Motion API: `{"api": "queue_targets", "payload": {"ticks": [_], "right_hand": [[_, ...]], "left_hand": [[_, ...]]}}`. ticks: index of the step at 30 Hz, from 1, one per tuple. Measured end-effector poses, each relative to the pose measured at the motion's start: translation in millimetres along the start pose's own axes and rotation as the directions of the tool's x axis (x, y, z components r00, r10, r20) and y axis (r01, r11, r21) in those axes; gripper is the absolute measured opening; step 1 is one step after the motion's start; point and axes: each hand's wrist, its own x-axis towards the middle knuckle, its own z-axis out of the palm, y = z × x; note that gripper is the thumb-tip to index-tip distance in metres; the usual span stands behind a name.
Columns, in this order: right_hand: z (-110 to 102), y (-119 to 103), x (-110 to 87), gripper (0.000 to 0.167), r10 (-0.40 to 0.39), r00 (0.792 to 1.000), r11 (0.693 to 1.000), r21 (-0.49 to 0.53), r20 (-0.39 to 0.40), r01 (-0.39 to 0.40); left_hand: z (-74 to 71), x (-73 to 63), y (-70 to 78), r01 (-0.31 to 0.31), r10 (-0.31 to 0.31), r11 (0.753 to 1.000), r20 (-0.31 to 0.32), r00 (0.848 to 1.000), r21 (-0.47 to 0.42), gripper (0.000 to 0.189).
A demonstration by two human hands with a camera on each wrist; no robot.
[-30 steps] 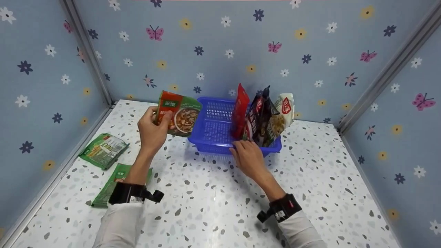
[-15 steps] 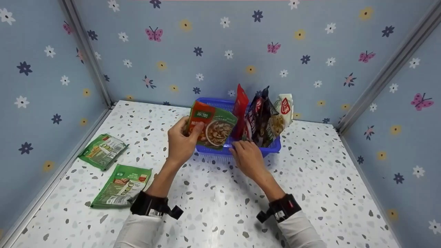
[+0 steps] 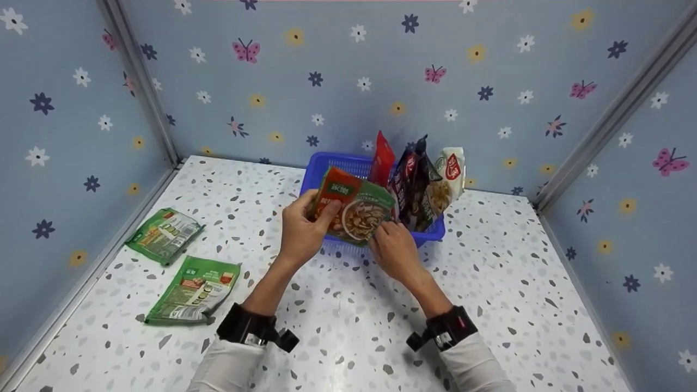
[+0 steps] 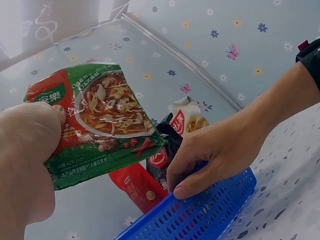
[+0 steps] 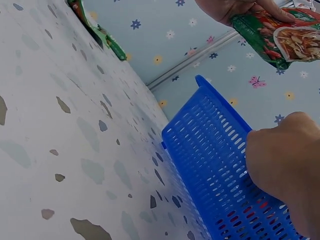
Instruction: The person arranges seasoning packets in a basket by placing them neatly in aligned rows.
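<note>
My left hand (image 3: 302, 231) pinches a green-and-red soup packet (image 3: 362, 212) by its left side, thumb on the printed front. In the left wrist view the soup packet (image 4: 110, 110) is tilted, its bowl picture facing the camera, above the basket rim. The blue plastic basket (image 3: 316, 177) stands near the back wall. My right hand (image 3: 396, 247) grips its front rim, thumb outside and fingers over the edge. Standing upright in its right half are a red packet (image 3: 383, 158), dark packets (image 3: 419, 185) and a white-topped packet (image 3: 452, 166). The held packet hides part of the basket's left half.
Two green packets lie flat on the speckled table at the left: one farther back (image 3: 166, 237), one nearer (image 3: 193, 291). Flower-patterned panels (image 3: 272, 71) enclose the table at the back and both sides.
My left hand has carried the soup packet rightward from beside the basket to over its left half, uncovering the nearer green packet. The right hand has stayed on the rim.
</note>
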Motion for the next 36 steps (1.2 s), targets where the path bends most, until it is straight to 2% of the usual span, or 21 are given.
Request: {"api": "queue_targets", "payload": {"ticks": [3, 5, 10, 13, 16, 21, 25, 28, 30, 36], "right_hand": [[-8, 2, 0.4, 0.018, 0.035, 0.999, 0.989, 0.14, 0.04, -0.04], [-16, 5, 1.9, 0.021, 0.052, 0.998, 0.963, 0.261, 0.038, -0.06], [-40, 9, 8.3, 0.023, 0.087, 0.993, 0.887, 0.46, -0.08, -0.041], [-57, 7, 10.1, 0.037, 0.13, 0.985, 0.834, 0.55, -0.115, -0.046], [-73, 3, 8.5, 0.045, 0.162, 0.982, 0.771, 0.633, -0.094, -0.067], [-90, -5, 5.1, 0.051, 0.169, 0.985, 0.675, 0.732, -0.039, -0.087], [-94, -9, 4.6, 0.047, 0.184, 0.983, 0.607, 0.784, 0.02, -0.13], [-95, -11, 5.2, 0.043, 0.209, 0.976, 0.571, 0.804, 0.055, -0.167], [-95, -12, 5.8, 0.04, 0.224, 0.973, 0.567, 0.803, 0.064, -0.183], [-94, -12, 5.9, 0.026, 0.254, 0.965, 0.611, 0.764, 0.06, -0.208]], "left_hand": [[0.8, -0.9, -1.3, 0.023, -0.023, 1.0, 0.006, 1.0, -0.009, 0.025], [1.3, -1.7, -2.3, 0.037, -0.037, 0.999, 0.009, 0.999, -0.013, 0.025], [1.9, -2.4, -4.0, 0.042, -0.042, 0.999, 0.016, 0.999, -0.008, 0.026], [2.5, -2.0, -4.2, 0.036, -0.036, 0.999, 0.015, 0.999, 0.004, 0.027], [3.3, -2.2, -4.2, 0.038, -0.038, 0.999, 0.012, 0.999, 0.017, 0.027], [5.5, -3.5, -5.5, 0.048, -0.048, 0.999, 0.031, 0.998, 0.002, 0.026], [8.0, -4.0, -6.5, 0.019, -0.018, 1.0, 0.073, 0.997, -0.008, 0.025], [9.8, -4.4, -7.1, -0.005, 0.006, 1.0, 0.112, 0.994, -0.002, 0.025], [10.9, -5.0, -7.4, -0.016, 0.015, 1.0, 0.137, 0.99, 0.007, 0.025], [12.3, -6.8, -8.4, -0.01, 0.005, 1.0, 0.22, 0.975, 0.02, 0.026]]}}
